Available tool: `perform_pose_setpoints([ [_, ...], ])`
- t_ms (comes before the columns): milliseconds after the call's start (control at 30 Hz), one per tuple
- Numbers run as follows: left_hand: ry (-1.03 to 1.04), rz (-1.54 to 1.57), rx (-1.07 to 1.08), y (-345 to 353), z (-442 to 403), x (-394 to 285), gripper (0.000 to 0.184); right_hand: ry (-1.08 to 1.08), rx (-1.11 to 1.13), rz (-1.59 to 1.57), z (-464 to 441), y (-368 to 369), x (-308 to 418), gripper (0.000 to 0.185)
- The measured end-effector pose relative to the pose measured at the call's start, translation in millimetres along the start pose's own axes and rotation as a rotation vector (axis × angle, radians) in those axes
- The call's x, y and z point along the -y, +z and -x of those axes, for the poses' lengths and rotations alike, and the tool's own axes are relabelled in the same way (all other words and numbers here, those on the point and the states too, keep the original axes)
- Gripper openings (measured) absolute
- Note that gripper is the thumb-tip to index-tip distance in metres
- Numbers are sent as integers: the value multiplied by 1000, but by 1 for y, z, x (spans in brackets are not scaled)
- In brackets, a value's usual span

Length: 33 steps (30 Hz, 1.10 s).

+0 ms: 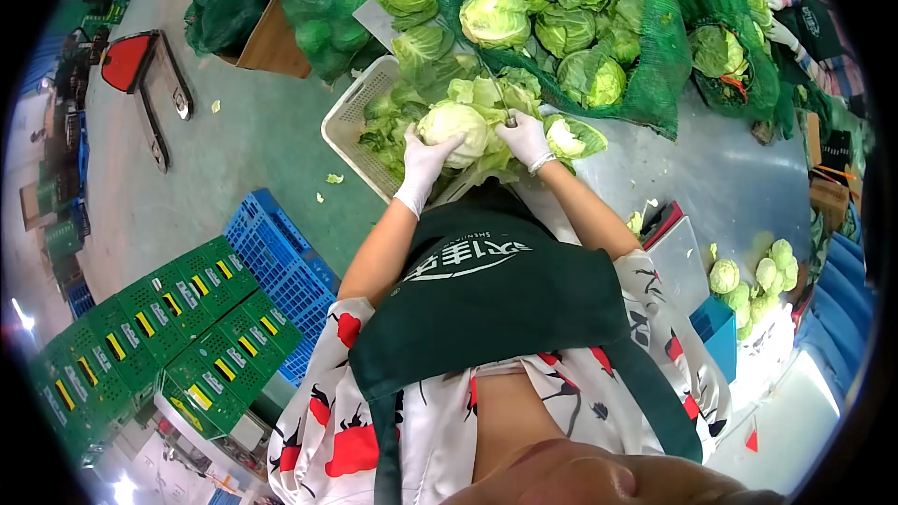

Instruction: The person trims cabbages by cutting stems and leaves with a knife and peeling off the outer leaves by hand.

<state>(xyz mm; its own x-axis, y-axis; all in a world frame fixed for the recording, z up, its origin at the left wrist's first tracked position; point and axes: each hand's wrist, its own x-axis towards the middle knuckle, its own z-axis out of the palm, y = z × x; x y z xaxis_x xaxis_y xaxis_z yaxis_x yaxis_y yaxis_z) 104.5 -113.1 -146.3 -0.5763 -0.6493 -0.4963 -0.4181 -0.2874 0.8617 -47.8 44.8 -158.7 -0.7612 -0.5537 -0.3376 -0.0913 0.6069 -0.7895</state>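
A pale, trimmed cabbage head (456, 134) is held over a white crate (341, 122) full of loose outer leaves. My left hand (426, 166), in a white glove, is closed around its left side. My right hand (526, 142), also gloved, is closed on a knife (511, 119); the thin blade points up and away, hard to make out among the leaves. To the right of this hand lies a cut cabbage (565, 138) with a pale middle and a wide green leaf.
A green mesh sack (659, 65) of cabbages lies across the metal table (739, 168). Another person's gloved hand (781, 33) is at the far right. Trimmed cabbages (725, 276) are piled at right. Green crates (131, 318), a blue crate (281, 257) and a pallet jack (140, 65) stand left.
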Motion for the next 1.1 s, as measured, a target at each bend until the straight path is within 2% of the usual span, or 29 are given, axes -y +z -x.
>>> perform_pose_setpoints([
  [33,-6,81,8,-1,0,6,125,-4,-7,-24,8,1,9,37],
  [100,53,-114,-77,2,-12,30,120,-12,-26,-68,18,6,26,42],
  [167,52,-149,-94,1,-17,38,116,-46,-2,-55,18,12,24,46],
  [233,-10,-29,-46,-5,-16,27,111,-8,53,-88,14,12,25,46],
  [267,-21,-19,-36,-9,-13,20,98,-40,67,-199,2,26,2,44],
  [367,-175,207,159,-29,-16,13,80,-63,133,-218,-4,21,16,45],
  [400,-178,264,194,-34,-15,10,75,-74,208,-335,-6,20,24,33],
  [500,-197,446,301,-51,1,4,58,-74,381,-603,0,5,50,34],
  [533,-156,457,335,-57,8,-3,57,-66,418,-565,5,-4,67,36],
  [633,-149,635,345,-76,12,-4,60,15,530,-825,13,-6,93,35],
  [667,-166,696,366,-84,12,-2,64,158,597,-984,14,-12,99,36],
  [767,-147,961,432,-108,29,-19,71,140,699,-1142,8,-27,107,43],
  [800,-168,957,378,-111,36,-30,78,139,690,-1176,11,-29,118,44],
  [900,-176,1129,373,-120,59,-63,78,111,722,-1219,3,-22,122,45],
  [933,-99,1222,474,-127,58,-55,74,120,721,-1235,0,-18,118,45],
  [1033,-56,1162,282,-134,65,-71,86,236,709,-1434,-2,-13,117,45],
  [1067,-41,1168,250,-136,70,-77,88,293,582,-1379,0,-11,119,39],
  [1100,-25,1174,217,-138,74,-84,91,241,582,-1127,-9,-3,110,39],
])
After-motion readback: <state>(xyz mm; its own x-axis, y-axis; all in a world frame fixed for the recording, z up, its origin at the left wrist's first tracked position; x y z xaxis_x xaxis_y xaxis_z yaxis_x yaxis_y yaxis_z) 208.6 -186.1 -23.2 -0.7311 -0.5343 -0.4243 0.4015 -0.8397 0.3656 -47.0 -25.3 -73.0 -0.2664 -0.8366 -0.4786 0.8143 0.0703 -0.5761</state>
